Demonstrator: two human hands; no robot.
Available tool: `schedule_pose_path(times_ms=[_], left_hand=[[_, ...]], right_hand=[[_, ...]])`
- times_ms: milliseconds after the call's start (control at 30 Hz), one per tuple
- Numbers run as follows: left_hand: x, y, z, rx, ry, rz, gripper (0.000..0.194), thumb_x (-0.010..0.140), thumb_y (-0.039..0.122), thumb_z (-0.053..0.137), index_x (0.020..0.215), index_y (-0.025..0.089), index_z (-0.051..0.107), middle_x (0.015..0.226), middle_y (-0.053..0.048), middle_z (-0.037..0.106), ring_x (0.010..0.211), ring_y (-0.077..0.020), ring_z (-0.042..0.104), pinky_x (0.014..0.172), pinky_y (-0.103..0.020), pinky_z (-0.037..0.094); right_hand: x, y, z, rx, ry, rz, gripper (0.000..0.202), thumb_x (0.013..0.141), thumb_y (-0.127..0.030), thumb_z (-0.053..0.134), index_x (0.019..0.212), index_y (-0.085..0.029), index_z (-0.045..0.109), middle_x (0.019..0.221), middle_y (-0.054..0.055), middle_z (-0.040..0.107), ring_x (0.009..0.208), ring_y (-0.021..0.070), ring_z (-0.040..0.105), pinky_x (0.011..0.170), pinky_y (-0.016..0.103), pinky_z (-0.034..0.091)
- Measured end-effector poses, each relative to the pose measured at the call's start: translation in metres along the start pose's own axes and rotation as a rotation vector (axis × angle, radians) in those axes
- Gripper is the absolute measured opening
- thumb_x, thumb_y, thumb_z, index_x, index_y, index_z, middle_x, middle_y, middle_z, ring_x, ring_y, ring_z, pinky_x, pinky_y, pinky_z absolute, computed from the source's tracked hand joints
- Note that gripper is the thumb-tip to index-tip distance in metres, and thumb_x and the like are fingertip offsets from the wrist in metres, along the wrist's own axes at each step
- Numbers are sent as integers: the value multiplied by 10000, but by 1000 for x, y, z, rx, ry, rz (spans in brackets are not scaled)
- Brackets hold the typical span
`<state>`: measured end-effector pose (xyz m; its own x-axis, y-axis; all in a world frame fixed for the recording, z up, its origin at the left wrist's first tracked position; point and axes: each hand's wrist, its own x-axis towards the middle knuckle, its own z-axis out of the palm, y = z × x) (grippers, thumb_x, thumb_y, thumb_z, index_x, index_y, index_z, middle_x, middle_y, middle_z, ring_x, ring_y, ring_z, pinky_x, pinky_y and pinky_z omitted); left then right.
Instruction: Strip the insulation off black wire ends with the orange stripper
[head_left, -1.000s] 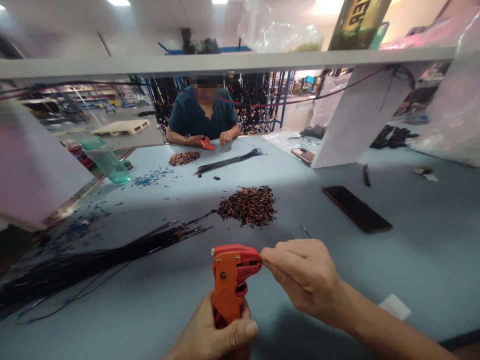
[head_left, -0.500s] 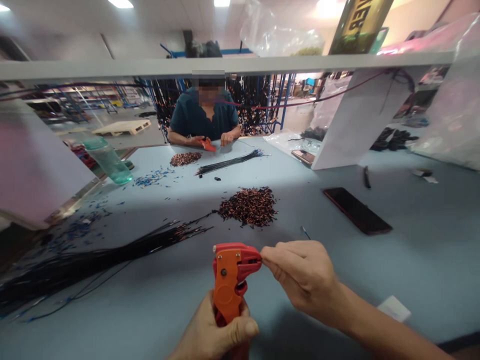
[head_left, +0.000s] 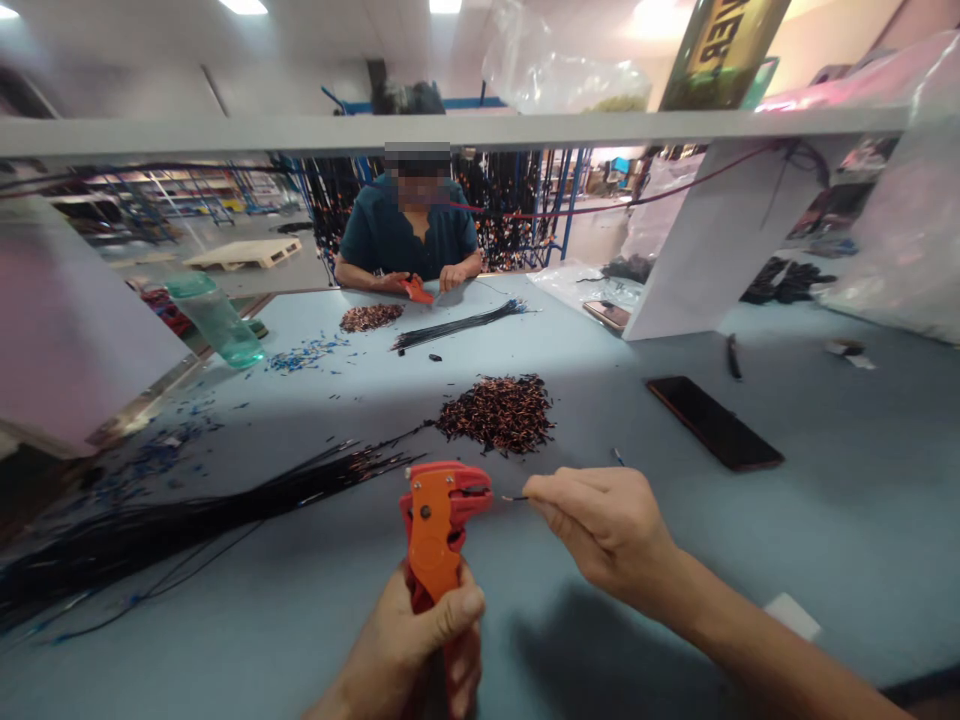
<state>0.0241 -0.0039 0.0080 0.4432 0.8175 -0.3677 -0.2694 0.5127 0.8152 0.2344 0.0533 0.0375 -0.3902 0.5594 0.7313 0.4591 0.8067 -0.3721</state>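
My left hand (head_left: 435,625) is wrapped round the handles of an orange and red wire stripper (head_left: 435,530), whose jaws point right. Just to the right, my right hand (head_left: 607,520) pinches a thin black wire (head_left: 517,498). The wire's bare end pokes out toward the jaws, with a small gap between them; the rest of it is hidden by the hand. Beyond the tool lies a heap of short black and copper offcuts (head_left: 495,413). A long bundle of black wires (head_left: 225,515) stretches across the left of the table.
Opposite sits a person (head_left: 409,235) holding a red tool, behind another wire bundle (head_left: 457,325) and offcut pile (head_left: 371,317). A black phone (head_left: 714,422) lies at right. A green bottle (head_left: 217,320) stands at left. A white shelf (head_left: 480,130) spans overhead.
The wire stripper has moved left and slightly up in my left hand, away from my right hand. The wire's bare end now shows clear of the jaws.
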Motion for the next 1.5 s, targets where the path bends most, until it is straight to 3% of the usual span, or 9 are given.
schedule_pose_path(times_ms=[100, 433, 700, 867, 1133, 1200, 1300, 1367, 1500], left_hand=[[-1, 5, -3, -30, 31, 51, 401, 778, 480, 723, 701, 192, 455, 476, 65, 486, 365, -91, 476, 408, -224, 402], [2, 4, -2, 49, -26, 141, 364, 740, 454, 771, 802, 155, 573, 663, -20, 615, 641, -171, 600, 648, -326, 492], [2, 4, -8, 177, -9, 209, 369, 780, 476, 735, 879, 166, 563, 726, -34, 647, 675, -180, 618, 687, -343, 495], [4, 2, -13, 257, -4, 256, 345, 805, 461, 713, 892, 164, 560, 753, -35, 631, 702, -182, 616, 701, -341, 494], [1, 0, -13, 426, 13, 372, 255, 874, 412, 632, 877, 166, 564, 775, -37, 595, 728, -161, 586, 692, -290, 492], [1, 2, -11, 542, 58, 468, 191, 897, 365, 595, 890, 176, 566, 781, -34, 591, 721, -156, 590, 669, -271, 503], [1, 6, -9, 803, 182, 729, 47, 905, 234, 548, 935, 204, 567, 763, -7, 597, 662, -126, 589, 607, -218, 503], [1, 9, -7, 967, 219, 880, 83, 890, 166, 530, 943, 221, 561, 748, 12, 599, 628, -110, 584, 591, -195, 502], [2, 11, -7, 1111, 236, 986, 115, 874, 123, 510, 920, 224, 542, 720, 28, 593, 595, -103, 577, 576, -188, 502]], right_hand=[[2, 2, -4, -20, -16, 20, 217, 938, -104, 460, 856, -164, 652, 546, -36, 533, 459, 95, 440, 469, 214, 351], [0, 3, 1, -38, 8, 0, 198, 927, -102, 487, 859, -151, 666, 564, -23, 581, 455, 98, 490, 471, 213, 375], [0, -1, 3, 43, 7, 37, 175, 901, -91, 507, 871, -137, 673, 572, -22, 586, 455, 94, 493, 465, 208, 372], [-2, -5, 7, 136, -49, 186, 159, 899, -125, 511, 903, -132, 669, 585, -34, 574, 457, 81, 462, 471, 197, 364], [-2, -19, 14, 347, -267, 561, 189, 912, -246, 485, 748, -181, 553, 531, -76, 408, 482, 87, 365, 481, 201, 301], [-2, -21, 15, 422, -298, 611, 199, 908, -270, 495, 736, -182, 544, 532, -75, 396, 494, 89, 352, 485, 206, 293], [0, -24, 16, 537, -320, 675, 210, 902, -303, 507, 733, -183, 541, 540, -73, 380, 501, 92, 325, 473, 207, 275], [0, -25, 16, 593, -326, 708, 216, 898, -314, 510, 729, -182, 540, 547, -71, 375, 502, 92, 315, 463, 205, 264], [-1, -27, 18, 661, -325, 742, 233, 901, -342, 524, 745, -172, 557, 557, -71, 370, 502, 88, 304, 459, 205, 256]])
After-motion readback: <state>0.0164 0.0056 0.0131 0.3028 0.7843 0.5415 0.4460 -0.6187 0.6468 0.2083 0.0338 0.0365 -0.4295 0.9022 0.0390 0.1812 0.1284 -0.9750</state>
